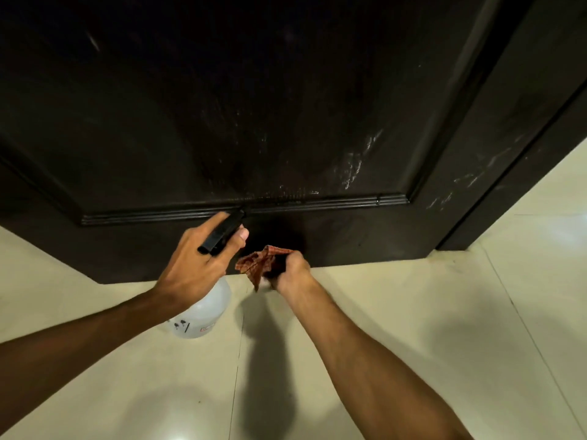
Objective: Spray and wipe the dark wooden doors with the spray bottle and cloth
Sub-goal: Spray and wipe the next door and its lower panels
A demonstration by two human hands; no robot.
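The door (pixel 254 106) stands at the far side, its bottom edge meeting the floor (pixel 413 344), with a raised moulding (pixel 317 204) running across it low down. The left hand (pixel 193 265) holds the spray bottle (pixel 206 312) near the door's foot. Just to its right, the right hand (pixel 292 271) holds the cloth (pixel 259 263), close to the door. The door frame (pixel 540 138) stands at the far right.

The left forearm (pixel 95 338) and right forearm (pixel 365 354) are shown bare right up to the frame edge. Tendons are picked out on the back of the left hand (pixel 193 265), a short trimmed nail is seen on its thumb (pixel 244 234), and the right hand (pixel 293 271) is caught a bit blurry, tbh.
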